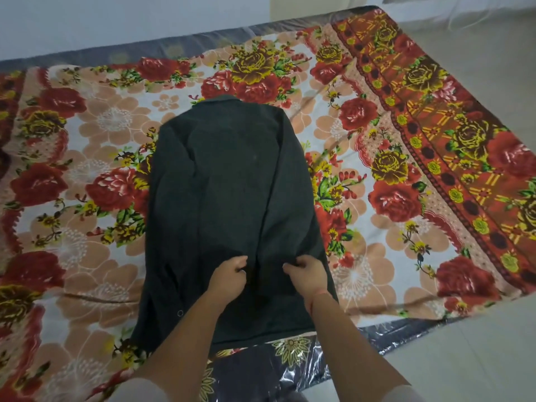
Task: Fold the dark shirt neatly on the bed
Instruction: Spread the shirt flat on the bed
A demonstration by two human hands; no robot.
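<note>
The dark shirt lies flat on the bed, collar at the far end and hem toward me, with both long sides folded inward over its back. My left hand pinches the cloth of the left folded panel near the lower middle. Just to its right, my right hand pinches the edge of the right folded panel. The two hands sit close together, a narrow strip of fabric between them. A small snap button shows on the lower left flap.
A floral bedsheet in red, peach and white covers the mattress. Its plastic-wrapped edge shows at the near side below the shirt's hem. Pale tiled floor lies to the right, and a light wall runs behind the bed.
</note>
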